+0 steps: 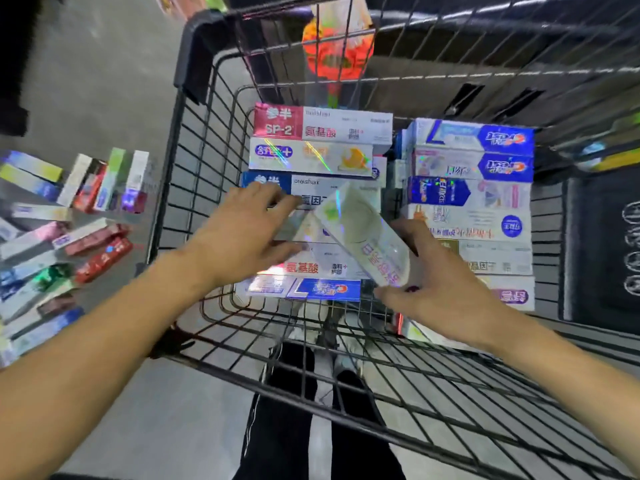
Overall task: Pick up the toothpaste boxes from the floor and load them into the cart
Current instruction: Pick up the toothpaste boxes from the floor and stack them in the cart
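Note:
Both my hands reach into a black wire cart [194, 188]. My right hand [440, 289] holds the near end of a pale, shiny toothpaste box [360, 233], which tilts up and away over the left stack. My left hand [249, 233] lies with spread fingers on the boxes just left of it, touching its far side. Two rows of toothpaste boxes fill the cart: a left stack [318, 147] and a right stack [474, 188]. Several more boxes [69, 223] lie on the floor to the left of the cart.
The cart's black handle corner [194, 53] rises at the upper left. An orange item [336, 46] shows through the far wire wall. Dark shelving [602, 244] stands to the right. Grey floor [97, 81] spreads to the left; my legs show under the cart.

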